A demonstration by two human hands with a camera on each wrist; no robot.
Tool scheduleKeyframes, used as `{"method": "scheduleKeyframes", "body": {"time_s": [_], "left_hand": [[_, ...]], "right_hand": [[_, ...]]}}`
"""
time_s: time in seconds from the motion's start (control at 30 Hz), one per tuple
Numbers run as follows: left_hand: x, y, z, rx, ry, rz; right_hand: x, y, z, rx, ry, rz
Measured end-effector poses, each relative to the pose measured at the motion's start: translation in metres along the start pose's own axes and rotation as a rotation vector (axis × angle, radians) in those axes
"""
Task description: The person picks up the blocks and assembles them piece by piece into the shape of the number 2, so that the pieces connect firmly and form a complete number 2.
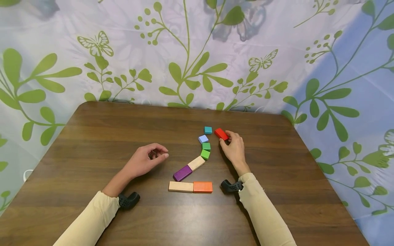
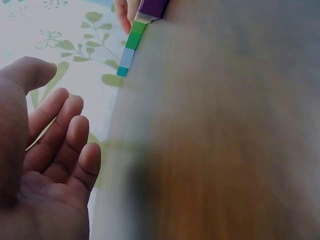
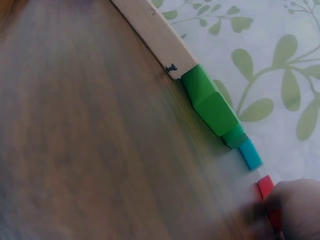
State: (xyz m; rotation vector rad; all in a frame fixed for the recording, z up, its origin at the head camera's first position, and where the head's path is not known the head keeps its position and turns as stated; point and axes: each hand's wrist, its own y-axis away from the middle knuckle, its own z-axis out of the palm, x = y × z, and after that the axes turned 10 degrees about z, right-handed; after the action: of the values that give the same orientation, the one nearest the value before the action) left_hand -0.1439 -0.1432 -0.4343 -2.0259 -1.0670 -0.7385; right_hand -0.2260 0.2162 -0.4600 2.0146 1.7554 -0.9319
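At the far right end of a curved row of blocks, my right hand (image 1: 234, 147) pinches a red block (image 1: 221, 133) by its near end, thumb on one side and fingers on the other. In the right wrist view, part of that red block (image 3: 266, 186) is hidden behind a fingertip. A teal block (image 1: 208, 130) lies just left of it, followed by a light blue block (image 1: 203, 138) and two green blocks (image 1: 205, 150). My left hand (image 1: 146, 159) hovers left of the row with loosely bent fingers and nothing in them.
The row runs on toward me through a plain wooden block (image 1: 196, 163) and a purple block (image 1: 183, 173). Nearer still, another plain wooden block (image 1: 181, 186) lies end to end with an orange block (image 1: 202, 187). A leaf-patterned cloth (image 1: 123, 51) hangs behind the brown table (image 1: 123, 119).
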Motion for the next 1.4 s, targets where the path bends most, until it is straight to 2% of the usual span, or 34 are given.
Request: {"method": "scheduleKeyframes", "body": {"time_s": [0.23,0.4,0.67,0.77,1.03,1.27,1.4], "left_hand": [[-0.008,-0.02,0.006,0.02,0.024,-0.039],[-0.013,-0.033,0.007,0.012,0.063,-0.074],[-0.019,-0.053,0.008,0.047,0.25,-0.189],[-0.021,-0.061,0.011,0.05,0.259,-0.205],[-0.027,-0.078,0.02,0.091,0.278,-0.19],[-0.034,-0.077,0.021,0.138,0.294,-0.191],[-0.034,-0.076,0.022,0.137,0.284,-0.178]], "right_hand": [[0.0,-0.001,0.001,-0.004,0.01,0.0],[0.0,0.0,0.001,-0.009,0.013,-0.002],[-0.001,0.002,0.002,-0.013,0.018,-0.002],[-0.001,0.002,0.001,-0.011,0.021,-0.001],[0.002,0.0,0.0,0.0,0.032,0.004],[-0.001,0.002,0.001,-0.002,0.051,0.008],[-0.001,0.002,0.001,-0.001,0.057,0.014]]}}
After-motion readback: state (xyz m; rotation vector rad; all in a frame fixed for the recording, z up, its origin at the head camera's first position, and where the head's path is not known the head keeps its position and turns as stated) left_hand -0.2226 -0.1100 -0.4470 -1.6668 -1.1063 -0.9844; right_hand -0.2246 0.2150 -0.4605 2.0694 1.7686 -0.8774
